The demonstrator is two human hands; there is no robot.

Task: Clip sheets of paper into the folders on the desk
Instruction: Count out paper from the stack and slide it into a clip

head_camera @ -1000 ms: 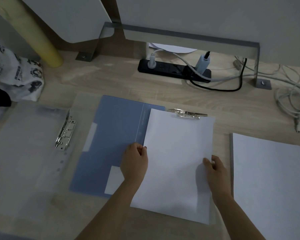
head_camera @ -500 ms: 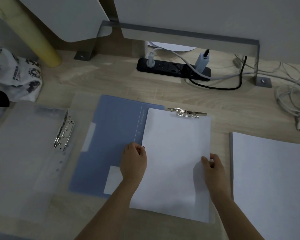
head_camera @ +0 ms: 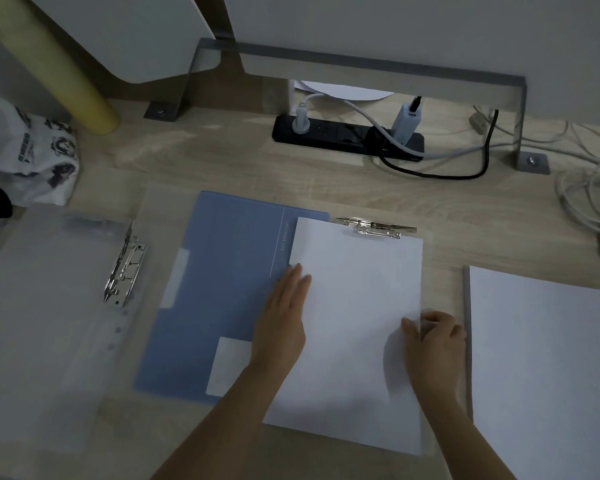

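Wooden desk (head_camera: pixel 222 161) carries everything; biggest item near right is the paper stack (head_camera: pixel 548 368), lying well right of both hands, long axis running near-to-far; far left a clear folder (head_camera: pixel 42 306) lies open with its own ring clip (head_camera: pixel 123 268), untouched; centre is the blue folder (head_camera: pixel 229 271), opened flat, its right half mostly covered by the sheet (head_camera: pixel 357 323); sheet's long axis runs near-to-far, slightly skewed, top edge touching or tucked just under the metal clip (head_camera: pixel 376 227) at the far end of the folder, cannot tell which; clip's bar runs left-right, across the sheet's long axis, and sits straight ahead, far side, of both hands; left hand (head_camera: pixel 284 320) lies flat and open, fingers extended, palm pressing the sheet's left edge where it meets the blue cover, gripping nothing; right hand (head_camera: pixel 433 344) is loosely curled at the sheet's right edge, fingertips (head_camera: pixel 411 329) seeming to pinch or lift that edge, a little shadow under the paper there; judgement: sheet needs sliding far-ward under the clip, so travel is along its long axis; both hands about equally near the clip, left one slightly farther forward; power strip (head_camera: pixel 347 138) and cables (head_camera: pixel 582 195) far right, clear of the work.
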